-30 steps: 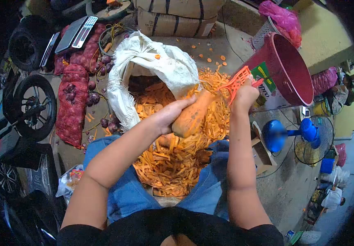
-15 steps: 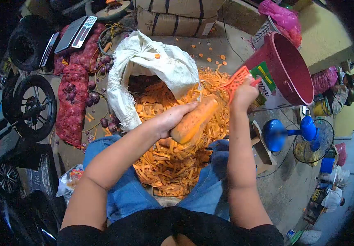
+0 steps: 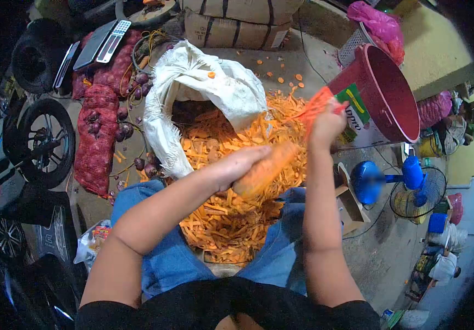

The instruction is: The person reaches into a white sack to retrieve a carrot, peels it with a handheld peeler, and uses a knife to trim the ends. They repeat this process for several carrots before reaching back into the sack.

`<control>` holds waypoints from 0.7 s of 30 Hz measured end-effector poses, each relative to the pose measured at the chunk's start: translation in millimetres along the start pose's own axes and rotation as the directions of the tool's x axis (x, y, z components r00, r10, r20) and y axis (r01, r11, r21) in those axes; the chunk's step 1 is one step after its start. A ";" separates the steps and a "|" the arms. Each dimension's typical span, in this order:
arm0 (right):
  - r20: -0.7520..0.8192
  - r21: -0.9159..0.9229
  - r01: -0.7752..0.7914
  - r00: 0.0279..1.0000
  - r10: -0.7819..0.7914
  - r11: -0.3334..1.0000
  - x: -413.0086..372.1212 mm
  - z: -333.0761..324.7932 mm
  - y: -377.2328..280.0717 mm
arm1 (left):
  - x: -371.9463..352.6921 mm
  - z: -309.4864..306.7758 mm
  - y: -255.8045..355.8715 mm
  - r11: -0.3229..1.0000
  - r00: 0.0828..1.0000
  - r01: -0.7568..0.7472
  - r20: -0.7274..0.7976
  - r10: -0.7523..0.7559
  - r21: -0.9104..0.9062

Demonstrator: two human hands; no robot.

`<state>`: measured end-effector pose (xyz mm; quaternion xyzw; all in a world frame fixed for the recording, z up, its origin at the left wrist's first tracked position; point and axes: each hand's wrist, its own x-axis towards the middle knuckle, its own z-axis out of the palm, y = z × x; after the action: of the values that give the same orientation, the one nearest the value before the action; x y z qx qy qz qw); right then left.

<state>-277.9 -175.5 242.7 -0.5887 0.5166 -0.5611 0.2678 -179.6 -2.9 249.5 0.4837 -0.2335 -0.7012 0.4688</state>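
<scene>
My left hand (image 3: 240,166) is wrapped round a thick orange carrot (image 3: 264,175), which is blurred by motion. Closed on the handle of a red plastic peeler (image 3: 318,107), my right hand (image 3: 327,127) is beyond the carrot's far end, apart from it. The peeler is smeared too, so its blade cannot be made out. Below both hands lies a heap of orange carrot peelings (image 3: 220,220), spread between my knees. A white woven sack (image 3: 220,82) gapes over the far side of the heap, with more peelings inside its mouth.
A dark red bucket (image 3: 358,71) tilts at the right, near a blue fan (image 3: 415,179) and an open cardboard box (image 3: 352,212). Red net bags of onions (image 3: 96,143) and a scale (image 3: 102,47) are on the left, beside a motorbike wheel (image 3: 44,144). Cartons (image 3: 234,33) stand behind.
The carrot has shifted slightly in my left hand's grip and now blurs. My right hand stays in nearly the same place with the peeler, which has tilted a little and looks smeared.
</scene>
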 end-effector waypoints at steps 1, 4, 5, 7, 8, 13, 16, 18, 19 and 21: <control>-0.053 0.013 -0.137 0.989 0.137 0.991 8.1 -4.2 2.3 | -1.9 1.1 -2.1 0.998 0.997 -0.054 0.055 0.052 0.025; 0.039 0.234 -0.224 0.975 0.221 0.946 2.7 -4.9 -9.6 | -1.4 -9.8 9.5 0.988 0.998 0.061 0.010 -0.060 -0.139; 0.120 0.250 -0.163 0.983 0.137 0.954 -7.8 -3.7 -16.6 | 1.3 -15.4 14.1 0.960 0.985 0.160 -0.029 -0.172 -0.231; 0.251 0.267 -0.062 0.968 -0.007 0.962 -44.9 0.8 -46.3 | 15.0 -25.6 6.4 0.941 0.994 0.064 -0.060 -0.089 -0.333; 0.301 0.266 -0.018 0.952 -0.065 0.964 -62.0 2.1 -57.6 | 19.1 -27.9 5.7 0.904 0.996 0.011 -0.071 -0.045 -0.428; 0.431 0.165 0.010 0.899 -0.082 0.986 -80.1 1.8 -64.9 | 14.1 -15.1 3.9 0.923 0.993 -0.072 -0.115 0.030 -0.378; 0.155 -0.011 0.086 0.984 -0.084 0.996 -21.2 5.4 -11.8 | -5.9 -2.5 14.0 0.973 0.997 0.069 -0.005 -0.072 -0.219; -0.004 0.144 -0.226 0.973 0.229 0.963 4.0 0.9 -2.8 | -11.5 1.7 8.6 0.994 0.997 0.023 0.078 -0.014 -0.109; -0.007 0.145 -0.230 0.972 0.233 0.962 4.7 -0.9 1.1 | -11.3 -0.1 7.8 0.994 0.997 0.027 0.078 -0.019 -0.106; 0.065 0.263 -0.447 0.892 0.447 0.855 5.1 -7.2 -6.6 | -9.2 -3.5 10.7 0.922 0.996 0.088 0.040 -0.078 -0.378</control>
<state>-283.4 -176.1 252.2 -0.4109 0.5569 -0.5484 0.4692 -171.0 0.8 260.6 0.3848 -0.0785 -0.7582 0.5204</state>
